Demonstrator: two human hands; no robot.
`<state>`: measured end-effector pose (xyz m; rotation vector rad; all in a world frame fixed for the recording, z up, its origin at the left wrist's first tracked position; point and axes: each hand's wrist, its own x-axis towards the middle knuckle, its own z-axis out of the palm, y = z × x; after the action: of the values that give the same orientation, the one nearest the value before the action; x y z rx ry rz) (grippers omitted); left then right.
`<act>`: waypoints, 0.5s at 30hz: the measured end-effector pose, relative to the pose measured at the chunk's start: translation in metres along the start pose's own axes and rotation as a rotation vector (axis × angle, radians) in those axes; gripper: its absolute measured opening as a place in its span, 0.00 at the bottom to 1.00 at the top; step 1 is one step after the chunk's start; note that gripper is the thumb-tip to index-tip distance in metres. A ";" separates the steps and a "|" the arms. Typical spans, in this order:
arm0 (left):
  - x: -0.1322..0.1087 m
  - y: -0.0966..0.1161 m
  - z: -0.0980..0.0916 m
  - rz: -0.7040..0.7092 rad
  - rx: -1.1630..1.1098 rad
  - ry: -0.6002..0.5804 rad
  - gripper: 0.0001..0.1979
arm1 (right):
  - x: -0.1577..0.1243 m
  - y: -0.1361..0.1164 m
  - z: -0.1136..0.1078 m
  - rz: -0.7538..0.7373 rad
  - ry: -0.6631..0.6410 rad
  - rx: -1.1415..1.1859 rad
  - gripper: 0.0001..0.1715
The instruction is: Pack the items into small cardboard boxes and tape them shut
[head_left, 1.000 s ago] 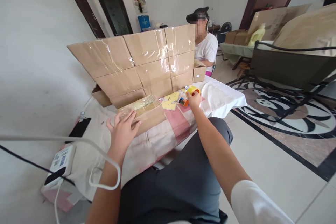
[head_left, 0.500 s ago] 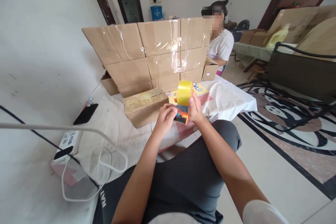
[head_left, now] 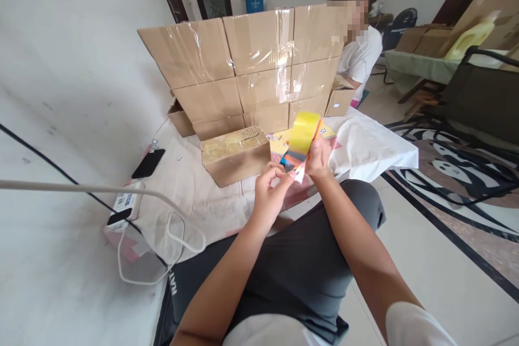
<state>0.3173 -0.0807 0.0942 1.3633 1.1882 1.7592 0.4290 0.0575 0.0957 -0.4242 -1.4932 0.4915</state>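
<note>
My right hand (head_left: 318,155) is closed around the side of a tape dispenser (head_left: 305,135) with a wide yellow roll and orange and blue parts. At the lower end of the dispenser my left hand (head_left: 272,186) pinches a short piece of clear tape (head_left: 299,174) between thumb and forefinger. A taped cardboard box (head_left: 239,159) lies just beyond my left hand on the cloth-covered table. Past the dispenser, a yellow printed box (head_left: 279,142) is partly hidden by the tape roll and my right hand.
Several taped cartons form a wall (head_left: 259,59) across the table. A person in a white shirt (head_left: 363,57) sits behind its right end. On the left lie a black phone (head_left: 148,163), a power strip (head_left: 125,203) and a white cable (head_left: 178,189). A folding chair (head_left: 478,97) stands right.
The view has shifted, so the scene sits further right and turned. The dispenser is tilted more, and a piece of tape now shows at my left fingertips.
</note>
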 end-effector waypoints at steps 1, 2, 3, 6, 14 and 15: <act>-0.005 -0.002 0.002 -0.010 0.022 -0.025 0.17 | 0.003 0.003 -0.004 0.077 0.079 0.048 0.30; -0.008 -0.005 0.004 -0.030 0.034 -0.054 0.17 | 0.006 0.005 -0.007 0.152 0.158 0.109 0.30; -0.011 -0.009 0.006 -0.056 0.038 -0.083 0.17 | 0.009 0.007 -0.009 0.212 0.224 0.170 0.30; -0.014 -0.023 0.008 -0.126 0.066 -0.119 0.18 | 0.012 0.008 -0.012 0.316 0.251 0.268 0.31; -0.010 -0.022 -0.005 -0.220 0.075 -0.168 0.22 | 0.005 0.026 -0.029 0.117 0.158 -0.036 0.23; -0.010 -0.018 -0.007 -0.242 0.053 -0.179 0.22 | 0.006 0.029 -0.034 0.055 0.139 -0.113 0.23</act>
<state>0.3129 -0.0837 0.0734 1.3162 1.2496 1.4168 0.4618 0.0860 0.0828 -0.5785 -1.3817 0.4139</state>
